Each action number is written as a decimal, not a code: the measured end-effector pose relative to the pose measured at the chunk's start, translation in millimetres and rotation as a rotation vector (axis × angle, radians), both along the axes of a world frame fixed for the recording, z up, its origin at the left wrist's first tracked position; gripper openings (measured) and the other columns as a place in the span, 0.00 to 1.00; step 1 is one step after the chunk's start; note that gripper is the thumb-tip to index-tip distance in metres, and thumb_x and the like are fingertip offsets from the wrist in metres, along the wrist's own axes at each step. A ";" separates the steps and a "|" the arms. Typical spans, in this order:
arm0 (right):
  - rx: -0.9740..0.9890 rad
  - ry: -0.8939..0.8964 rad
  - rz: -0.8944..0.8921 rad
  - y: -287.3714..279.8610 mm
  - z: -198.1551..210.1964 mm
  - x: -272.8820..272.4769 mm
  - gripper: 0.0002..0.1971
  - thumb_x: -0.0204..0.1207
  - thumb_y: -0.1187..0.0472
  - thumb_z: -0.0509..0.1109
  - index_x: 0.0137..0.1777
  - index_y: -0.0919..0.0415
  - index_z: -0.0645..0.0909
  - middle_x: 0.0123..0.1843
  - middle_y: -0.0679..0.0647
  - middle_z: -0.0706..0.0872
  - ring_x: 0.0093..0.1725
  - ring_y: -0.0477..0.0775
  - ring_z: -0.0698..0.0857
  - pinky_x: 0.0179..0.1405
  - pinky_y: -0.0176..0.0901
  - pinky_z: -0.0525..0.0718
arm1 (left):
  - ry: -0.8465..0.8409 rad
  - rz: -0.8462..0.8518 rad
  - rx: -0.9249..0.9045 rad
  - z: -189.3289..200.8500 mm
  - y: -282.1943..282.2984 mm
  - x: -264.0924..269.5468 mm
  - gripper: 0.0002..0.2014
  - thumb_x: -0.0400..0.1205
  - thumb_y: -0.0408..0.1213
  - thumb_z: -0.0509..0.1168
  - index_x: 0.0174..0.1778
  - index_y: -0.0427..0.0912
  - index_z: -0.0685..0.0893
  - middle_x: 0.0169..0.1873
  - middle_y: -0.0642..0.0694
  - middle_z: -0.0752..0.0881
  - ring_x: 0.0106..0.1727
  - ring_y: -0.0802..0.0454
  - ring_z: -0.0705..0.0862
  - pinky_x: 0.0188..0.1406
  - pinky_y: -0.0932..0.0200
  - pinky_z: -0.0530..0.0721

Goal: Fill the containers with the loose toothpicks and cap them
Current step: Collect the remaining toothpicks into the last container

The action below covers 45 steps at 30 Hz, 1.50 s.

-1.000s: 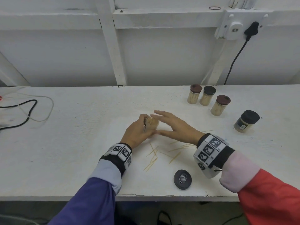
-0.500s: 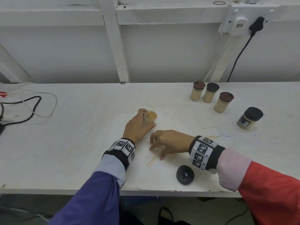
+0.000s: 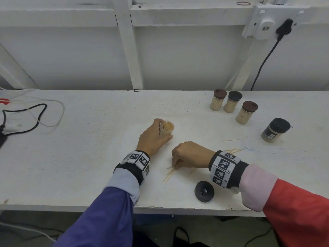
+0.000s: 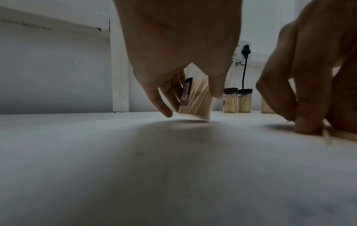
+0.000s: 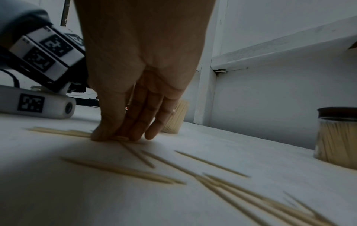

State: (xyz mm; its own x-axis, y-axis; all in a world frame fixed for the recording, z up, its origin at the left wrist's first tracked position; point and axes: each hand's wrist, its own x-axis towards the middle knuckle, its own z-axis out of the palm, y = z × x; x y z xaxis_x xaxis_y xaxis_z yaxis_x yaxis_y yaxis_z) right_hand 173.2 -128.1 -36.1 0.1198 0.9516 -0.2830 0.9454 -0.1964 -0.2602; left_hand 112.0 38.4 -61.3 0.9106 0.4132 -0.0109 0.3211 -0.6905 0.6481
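Left hand (image 3: pixel 153 138) wrapped round open container (image 3: pixel 166 128), uncapped, packed with toothpicks, tilted, base edge on desk (image 3: pixel 80 148). Right hand (image 3: pixel 188 154) fingertips (image 5: pixel 119 134) pressed together on loose toothpicks (image 3: pixel 169 174) near front edge, pinching some. More toothpicks behind right wrist. Black cap (image 3: pixel 204 191) lying just beside right wrist. Four capped containers (image 3: pixel 246 113) far right.

From my remote station I see a white workbench (image 3: pixel 74 157) against a white panelled wall (image 3: pixel 187 56); a wall socket (image 3: pixel 267 24) holds a black plug (image 3: pixel 284 27); black and white cables (image 3: pixel 33 114) lie far left.
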 end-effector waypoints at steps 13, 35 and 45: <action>-0.108 -0.131 0.058 -1.7 -1.7 -7.4 0.07 0.77 0.57 0.64 0.50 0.59 0.78 0.51 0.53 0.80 0.48 0.56 0.79 0.39 0.44 0.68 | -0.005 -0.019 -0.002 1.4 -0.6 -0.5 0.30 0.78 0.53 0.72 0.70 0.47 0.68 0.59 0.49 0.84 0.56 0.45 0.83 0.54 0.50 0.80; 0.185 -0.304 -0.215 29.5 54.0 38.0 0.08 0.81 0.59 0.64 0.52 0.55 0.86 0.50 0.50 0.83 0.50 0.53 0.82 0.40 0.44 0.73 | 0.005 -0.159 -0.127 -0.2 -4.3 1.3 0.29 0.75 0.52 0.75 0.67 0.50 0.71 0.55 0.55 0.84 0.51 0.51 0.86 0.55 0.47 0.83; 0.547 0.280 -0.420 28.1 47.1 53.7 0.10 0.71 0.75 0.73 0.45 0.62 0.90 0.39 0.51 0.90 0.35 0.40 0.86 0.40 0.38 0.86 | -0.011 -0.155 -0.196 -2.6 -2.9 1.5 0.30 0.75 0.47 0.77 0.69 0.49 0.70 0.58 0.51 0.83 0.49 0.52 0.86 0.54 0.54 0.83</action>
State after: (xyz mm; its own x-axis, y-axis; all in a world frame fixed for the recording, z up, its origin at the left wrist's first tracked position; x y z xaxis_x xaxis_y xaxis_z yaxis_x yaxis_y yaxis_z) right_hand 226.9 -99.9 11.0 0.4973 0.8554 0.1451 0.7034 -0.2997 -0.6445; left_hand 113.4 35.6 -63.9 0.9635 0.2592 -0.0667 0.2130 -0.5919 0.7774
